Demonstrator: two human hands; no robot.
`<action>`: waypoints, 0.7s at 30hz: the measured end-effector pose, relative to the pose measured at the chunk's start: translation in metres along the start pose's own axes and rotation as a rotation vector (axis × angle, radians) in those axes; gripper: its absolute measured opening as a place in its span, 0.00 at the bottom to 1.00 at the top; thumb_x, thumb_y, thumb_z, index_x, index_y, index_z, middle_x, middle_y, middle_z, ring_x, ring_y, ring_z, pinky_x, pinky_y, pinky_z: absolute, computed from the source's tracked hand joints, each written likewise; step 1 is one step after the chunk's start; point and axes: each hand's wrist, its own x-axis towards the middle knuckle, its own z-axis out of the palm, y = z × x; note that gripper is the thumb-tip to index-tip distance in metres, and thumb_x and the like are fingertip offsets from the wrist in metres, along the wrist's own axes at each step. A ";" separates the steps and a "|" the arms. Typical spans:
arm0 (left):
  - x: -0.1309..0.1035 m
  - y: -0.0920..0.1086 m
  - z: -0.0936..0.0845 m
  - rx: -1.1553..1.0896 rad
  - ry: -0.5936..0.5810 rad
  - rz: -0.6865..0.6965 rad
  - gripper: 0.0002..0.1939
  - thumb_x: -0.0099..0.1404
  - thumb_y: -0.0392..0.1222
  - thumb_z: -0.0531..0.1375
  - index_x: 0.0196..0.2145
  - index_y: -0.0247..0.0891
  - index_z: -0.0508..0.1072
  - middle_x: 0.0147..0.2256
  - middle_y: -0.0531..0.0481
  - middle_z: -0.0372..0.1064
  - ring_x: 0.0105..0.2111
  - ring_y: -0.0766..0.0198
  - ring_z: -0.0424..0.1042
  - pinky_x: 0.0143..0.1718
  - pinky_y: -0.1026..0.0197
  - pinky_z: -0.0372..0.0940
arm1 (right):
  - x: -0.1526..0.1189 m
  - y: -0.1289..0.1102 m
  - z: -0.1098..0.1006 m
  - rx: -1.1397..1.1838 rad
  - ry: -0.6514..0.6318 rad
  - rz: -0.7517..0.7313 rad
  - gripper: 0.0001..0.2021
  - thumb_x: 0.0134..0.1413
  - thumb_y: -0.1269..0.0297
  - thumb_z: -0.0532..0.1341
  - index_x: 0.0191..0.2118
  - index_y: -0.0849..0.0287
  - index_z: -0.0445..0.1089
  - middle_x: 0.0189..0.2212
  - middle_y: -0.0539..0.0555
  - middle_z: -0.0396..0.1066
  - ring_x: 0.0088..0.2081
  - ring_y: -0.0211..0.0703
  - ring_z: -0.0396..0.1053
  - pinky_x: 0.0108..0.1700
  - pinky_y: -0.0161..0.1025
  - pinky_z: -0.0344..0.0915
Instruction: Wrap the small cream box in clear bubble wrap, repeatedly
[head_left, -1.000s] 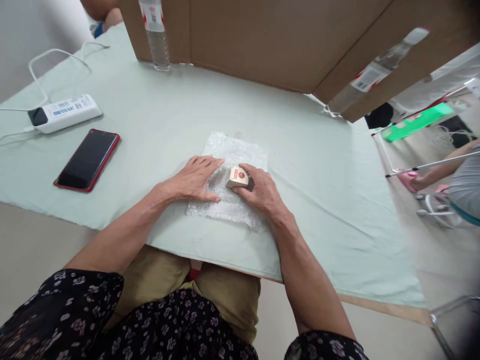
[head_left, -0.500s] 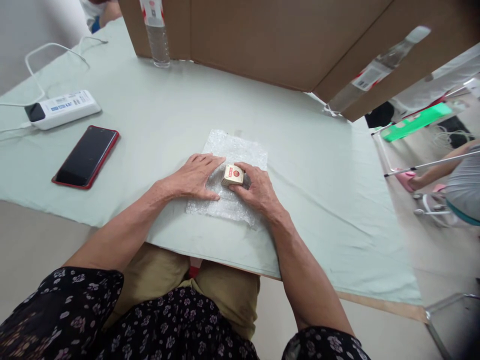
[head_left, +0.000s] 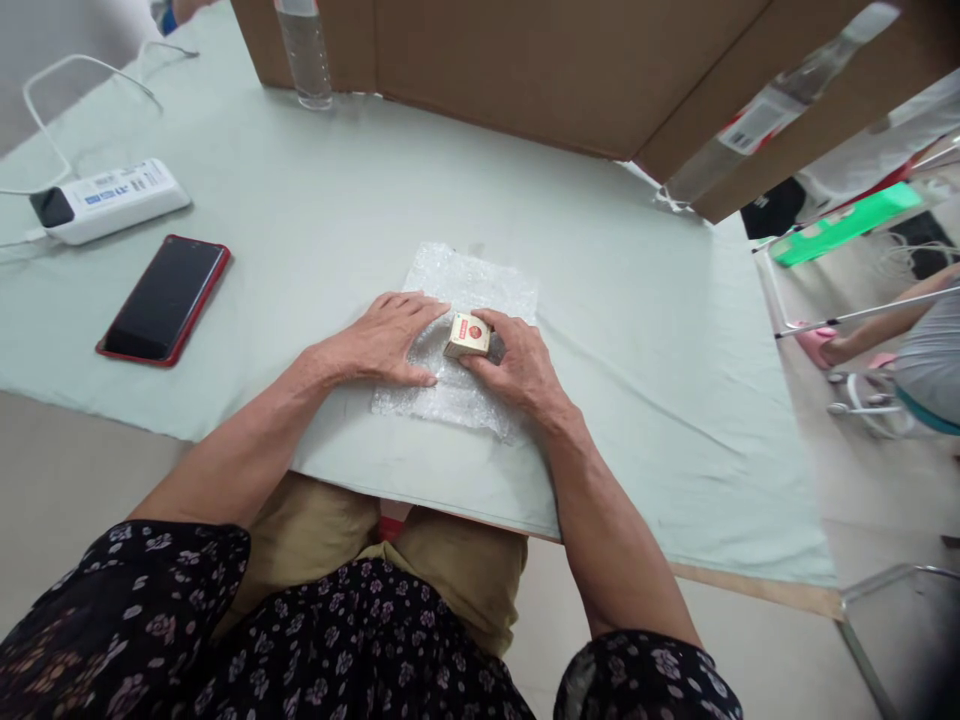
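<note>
A small cream box [head_left: 469,334] with red print is pinched between the thumb and fingers of my right hand [head_left: 523,366]. It is on or just above a sheet of bubble wrap [head_left: 435,400], which lies flat on the cloth-covered table. My left hand [head_left: 391,338] rests at the wrap's left side with thumb and fingers spread. Its fingertips come close to the box's left side, and a gap shows between its thumb and the box. Nothing is held in the left hand.
Left on the pale green tablecloth [head_left: 637,400] lie a red-cased phone [head_left: 161,300] and a white power strip [head_left: 120,200] with cables. A cardboard panel [head_left: 510,70] stands at the back, with plastic bottles [head_left: 307,60] at both its sides. A seated person's leg [head_left: 862,335] shows at right.
The camera view has shifted slightly, so the table items appear higher. My hands keep nearly the same pose; the box looks slightly more tilted in my right hand.
</note>
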 end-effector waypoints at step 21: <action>0.002 0.011 -0.008 -0.341 0.447 -0.118 0.19 0.63 0.51 0.59 0.48 0.40 0.77 0.53 0.44 0.74 0.55 0.52 0.71 0.60 0.47 0.65 | -0.033 -0.045 -0.038 -0.281 -0.332 -0.294 0.08 0.57 0.73 0.57 0.31 0.57 0.73 0.33 0.54 0.73 0.30 0.41 0.65 0.37 0.42 0.55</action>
